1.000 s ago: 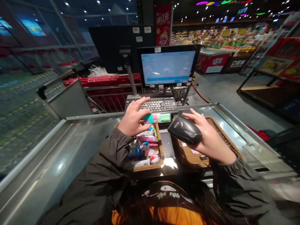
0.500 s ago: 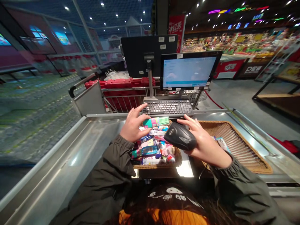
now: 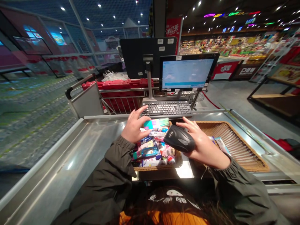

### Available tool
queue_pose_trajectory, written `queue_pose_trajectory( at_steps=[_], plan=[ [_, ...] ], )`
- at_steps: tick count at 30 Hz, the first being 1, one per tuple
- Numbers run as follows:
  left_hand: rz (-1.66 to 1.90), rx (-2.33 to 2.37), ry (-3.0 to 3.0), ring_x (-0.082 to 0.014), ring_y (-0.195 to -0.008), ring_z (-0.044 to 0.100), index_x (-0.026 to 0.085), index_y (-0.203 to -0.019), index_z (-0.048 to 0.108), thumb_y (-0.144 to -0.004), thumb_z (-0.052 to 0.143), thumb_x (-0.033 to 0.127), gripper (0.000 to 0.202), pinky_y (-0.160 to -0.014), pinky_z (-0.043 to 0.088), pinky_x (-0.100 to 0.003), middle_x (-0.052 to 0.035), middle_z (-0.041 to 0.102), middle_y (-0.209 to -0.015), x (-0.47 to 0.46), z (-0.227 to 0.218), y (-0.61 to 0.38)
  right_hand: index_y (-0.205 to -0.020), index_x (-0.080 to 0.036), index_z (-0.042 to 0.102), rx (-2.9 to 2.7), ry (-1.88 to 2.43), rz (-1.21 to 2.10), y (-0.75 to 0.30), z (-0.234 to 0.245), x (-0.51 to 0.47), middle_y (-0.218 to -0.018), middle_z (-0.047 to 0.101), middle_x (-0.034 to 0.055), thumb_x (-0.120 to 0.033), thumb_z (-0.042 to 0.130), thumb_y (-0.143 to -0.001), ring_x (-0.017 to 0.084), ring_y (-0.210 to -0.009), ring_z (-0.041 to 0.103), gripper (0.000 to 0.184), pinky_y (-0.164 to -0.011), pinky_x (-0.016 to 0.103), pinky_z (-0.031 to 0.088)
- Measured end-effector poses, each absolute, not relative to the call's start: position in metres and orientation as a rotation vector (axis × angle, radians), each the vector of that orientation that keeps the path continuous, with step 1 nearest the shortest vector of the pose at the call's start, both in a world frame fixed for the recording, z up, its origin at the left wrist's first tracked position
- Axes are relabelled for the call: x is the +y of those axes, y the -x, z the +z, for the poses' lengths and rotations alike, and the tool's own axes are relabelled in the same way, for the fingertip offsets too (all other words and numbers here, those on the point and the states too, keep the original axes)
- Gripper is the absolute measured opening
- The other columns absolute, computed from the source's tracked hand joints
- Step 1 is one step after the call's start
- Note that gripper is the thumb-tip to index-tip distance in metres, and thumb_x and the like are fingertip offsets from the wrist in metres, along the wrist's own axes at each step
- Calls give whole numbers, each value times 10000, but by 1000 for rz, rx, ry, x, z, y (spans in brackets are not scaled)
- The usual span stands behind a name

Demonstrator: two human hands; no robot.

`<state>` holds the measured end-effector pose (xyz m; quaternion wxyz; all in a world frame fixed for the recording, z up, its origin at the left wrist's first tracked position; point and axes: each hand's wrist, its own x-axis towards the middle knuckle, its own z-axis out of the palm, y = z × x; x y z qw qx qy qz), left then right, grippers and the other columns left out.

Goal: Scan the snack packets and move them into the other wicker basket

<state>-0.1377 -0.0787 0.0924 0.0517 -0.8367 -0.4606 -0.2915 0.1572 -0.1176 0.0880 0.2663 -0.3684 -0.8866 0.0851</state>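
My left hand (image 3: 135, 126) is pinched on the teal end of a small long pack (image 3: 158, 123) with pale green sticks showing in its clear part; one finger is raised off it. The pack is over the far side of a wicker basket (image 3: 161, 168) full of small packaged goods (image 3: 150, 152). In my right hand (image 3: 203, 142) is a black handheld barcode scanner (image 3: 179, 139), its head tilted toward the basket. My fingers wrap behind the scanner, so part of the grip is hidden.
A second wicker basket (image 3: 243, 147) at the right has a few packages (image 3: 222, 145) in it. Behind the baskets are a keyboard (image 3: 167, 108) and a lit monitor (image 3: 187, 73). The metal counter (image 3: 93, 137) has raised edges. A cart (image 3: 122, 101) with red crates stands beyond.
The pack in my left hand has turned, and its barcode label no longer shows. Both hands have kept nearly the same place; the whole view has shifted slightly.
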Motion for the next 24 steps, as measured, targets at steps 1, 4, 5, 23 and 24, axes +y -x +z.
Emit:
queue_pose_trajectory(
  at_steps=[1,4,5,23,24],
  plan=[
    [-887,-1404,2548,-285,-1398,374,202,-1029,628,-754,650,288,289,-1183,220,-537,-129,362,-1531,-79,92,137,-1222,-220,593,-2396,994,231,-157,88,-118,-1432,491,153,-329,658,-806,399,-1459,228,436,-1125,715,199],
    [-897,-1399,2549,-286,-1393,382,200,-1027,629,-752,649,285,289,-1179,228,-538,-132,365,-1528,-79,92,136,-1227,-218,594,-2415,998,238,-158,89,-119,-1427,496,152,-313,645,-818,402,-1454,241,423,-1116,724,206],
    [-902,-1394,2547,-286,-1392,384,198,-1026,630,-756,647,285,285,-1177,232,-538,-134,367,-1527,-79,92,136,-1231,-213,592,-2421,1001,239,-158,90,-119,-1427,495,155,-308,640,-820,405,-1453,242,424,-1112,728,208],
    [-754,-1478,2540,-313,-1395,363,224,-1030,641,-771,658,324,279,-1163,154,-613,-115,335,-1551,-82,72,134,-1163,-184,619,-2368,1068,217,-172,84,-117,-1430,485,164,-237,654,-730,400,-1453,243,438,-1130,696,198],
    [-721,-1486,2554,-317,-1395,361,223,-1027,643,-773,658,326,275,-1161,149,-617,-117,334,-1552,-81,68,133,-1162,-184,618,-2362,1076,218,-174,83,-117,-1431,483,163,-232,651,-728,397,-1452,249,438,-1133,691,199]
  ],
)
